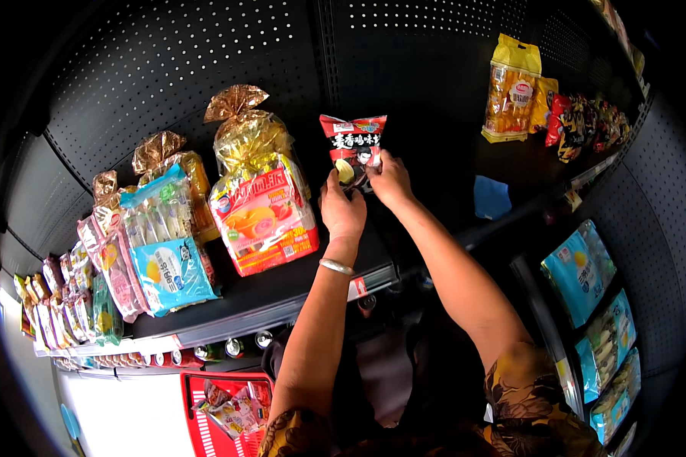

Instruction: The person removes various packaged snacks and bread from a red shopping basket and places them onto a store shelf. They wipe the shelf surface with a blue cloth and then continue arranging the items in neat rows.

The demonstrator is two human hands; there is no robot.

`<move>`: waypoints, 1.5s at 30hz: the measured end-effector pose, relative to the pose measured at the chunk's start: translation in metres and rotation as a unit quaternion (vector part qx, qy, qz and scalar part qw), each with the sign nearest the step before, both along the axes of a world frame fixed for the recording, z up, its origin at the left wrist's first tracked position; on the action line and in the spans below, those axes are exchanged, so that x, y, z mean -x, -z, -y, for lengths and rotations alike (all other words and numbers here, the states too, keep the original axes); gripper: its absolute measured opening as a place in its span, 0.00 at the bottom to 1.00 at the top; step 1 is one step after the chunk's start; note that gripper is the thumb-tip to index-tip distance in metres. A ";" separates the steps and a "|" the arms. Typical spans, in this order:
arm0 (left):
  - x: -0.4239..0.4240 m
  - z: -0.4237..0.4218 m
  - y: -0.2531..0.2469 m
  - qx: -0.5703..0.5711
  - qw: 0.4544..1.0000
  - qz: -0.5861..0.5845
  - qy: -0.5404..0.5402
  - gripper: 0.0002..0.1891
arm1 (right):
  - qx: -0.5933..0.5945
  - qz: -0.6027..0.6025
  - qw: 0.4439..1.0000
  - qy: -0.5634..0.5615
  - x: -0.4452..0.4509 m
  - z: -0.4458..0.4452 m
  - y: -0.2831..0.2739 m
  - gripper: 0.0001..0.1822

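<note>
Both my hands hold a small red and black snack bag (354, 143) upright over the dark shelf (251, 291). My left hand (342, 207) grips its lower left side, and a silver bangle circles that wrist. My right hand (391, 176) has the lower right edge of the bag, with the thumb in front. Left of my hands stands a large clear and red pack of strawberry pies (266, 214), with a gold-tied bag (251, 128) behind it. Whether the snack bag's base touches the shelf, I cannot tell.
Blue-and-clear pouches (171, 257) and other packets fill the shelf's left. A yellow snack pack (513, 88) and dark bags (577, 125) stand right, near a blue piece (491, 197). Below are cans (234, 347) and a red basket (191, 394) holding packets. More blue packs (580, 271) hang or stand lower right.
</note>
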State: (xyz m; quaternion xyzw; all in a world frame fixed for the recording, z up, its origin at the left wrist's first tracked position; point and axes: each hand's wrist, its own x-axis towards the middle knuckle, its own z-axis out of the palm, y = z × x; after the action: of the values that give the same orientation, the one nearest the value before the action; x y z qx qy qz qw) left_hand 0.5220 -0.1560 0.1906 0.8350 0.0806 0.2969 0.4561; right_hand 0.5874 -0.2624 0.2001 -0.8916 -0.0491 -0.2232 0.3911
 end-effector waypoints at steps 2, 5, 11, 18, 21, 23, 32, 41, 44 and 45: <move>-0.010 -0.012 0.006 -0.018 1.000 0.012 -0.007 0.32 | 0.021 0.013 1.000 0.001 -0.007 -0.010 -0.004 0.19; -0.022 -0.022 0.009 -0.001 1.000 0.012 0.008 0.33 | 0.012 0.031 0.999 0.002 -0.017 -0.018 0.001 0.19; -0.047 -0.031 0.028 0.034 0.999 0.025 0.022 0.36 | -0.098 0.063 0.993 -0.027 -0.040 -0.041 0.024 0.23; -0.051 -0.022 0.032 0.061 0.996 0.034 0.057 0.42 | -0.207 0.066 0.975 -0.038 -0.056 -0.044 0.036 0.28; -0.046 -0.039 0.041 0.045 0.998 0.034 0.040 0.43 | -0.220 -0.001 0.973 -0.076 -0.042 -0.059 0.023 0.28; -0.041 -0.032 0.034 0.019 0.999 0.024 0.034 0.43 | -0.218 0.003 0.973 -0.077 -0.042 -0.054 0.025 0.29; -0.005 -0.014 -0.002 -0.099 0.987 0.127 -0.002 0.36 | -0.180 0.024 0.981 -0.071 -0.039 -0.041 0.022 0.28; 0.110 0.020 -0.105 -0.093 0.953 0.283 0.055 0.26 | -0.195 0.047 0.964 -0.175 -0.008 -0.020 0.016 0.22; 0.188 0.007 -0.147 -0.093 0.924 0.360 0.094 0.23 | -0.232 0.032 0.956 -0.175 -0.003 -0.022 -0.007 0.22; 0.213 0.002 -0.148 -0.053 0.897 0.420 0.131 0.21 | -0.250 0.028 0.954 -0.162 -0.003 -0.008 -0.018 0.22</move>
State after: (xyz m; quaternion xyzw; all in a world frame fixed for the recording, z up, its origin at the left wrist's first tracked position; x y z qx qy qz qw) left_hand 0.3092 -0.1579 0.3385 0.6588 -0.2446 0.5609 0.4376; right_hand 0.5899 -0.2544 0.2185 -0.7385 -0.1464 -0.1873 0.6310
